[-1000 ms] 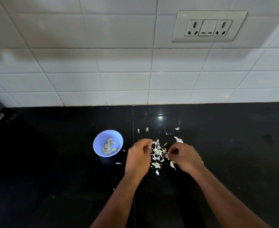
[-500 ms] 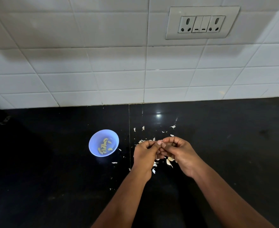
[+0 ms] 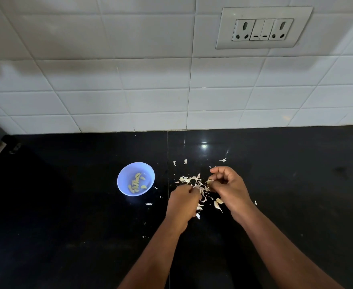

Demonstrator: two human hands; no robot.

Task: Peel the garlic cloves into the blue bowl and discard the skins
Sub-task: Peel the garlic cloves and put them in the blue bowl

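Although several peeled cloves (image 3: 136, 183) are already gathered in the blue bowl (image 3: 123, 177) on the table (image 3: 67, 226), skins (image 3: 194, 181) remain scattered undiscarded. A clove (image 3: 209, 181) is pinched by the right hand (image 3: 229, 187); whether the curled left hand (image 3: 182, 203) holds anything cannot be told. Remaining unpeeled cloves are hard to make out.

One blue bowl (image 3: 135, 178) on the worktop (image 3: 67, 205), holding roughly ten peeled cloves (image 3: 136, 183). Two hands: left hand (image 3: 182, 203), right hand (image 3: 229, 189). Skin scraps (image 3: 192, 180) too many to count. One double wall socket (image 3: 263, 28).
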